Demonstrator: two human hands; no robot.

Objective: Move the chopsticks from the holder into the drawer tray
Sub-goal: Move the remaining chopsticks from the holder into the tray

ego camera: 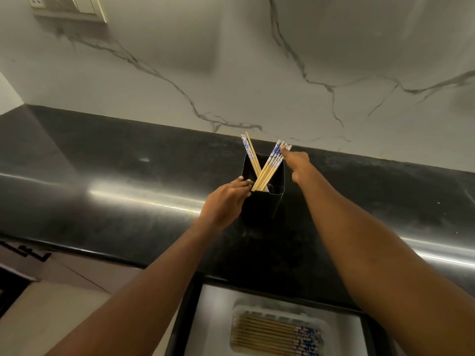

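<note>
The inside of the black holder (262, 201) is dark, and the lower ends of the chopsticks (267, 170) standing in it are lost below its rim. The holder's base merges with the black bench (128, 191), so its foot cannot be traced. The drawer (257, 294) below the bench edge is cut off by the bottom of the frame, as is the pale tray (240, 314) inside it; a row of chopsticks in the tray (272, 337) lies side by side, patterned ends to the right (the count cannot be made out through the blur). A switch plate (69, 9) at top left is cropped by the frame edge.

The left hand (226, 201) is extended forward, fingers curled against the holder's near left rim, gripping it. The right hand (298, 163) reaches further, to the right of the holder, its fingertips closed on the blue-and-white upper ends of the right-leaning bundle; whether it pinches one stick or several cannot be told. A smaller group leans left, crossing the bundle inside the holder. Both forearms are bare and run up from the lower corners of the frame.
</note>
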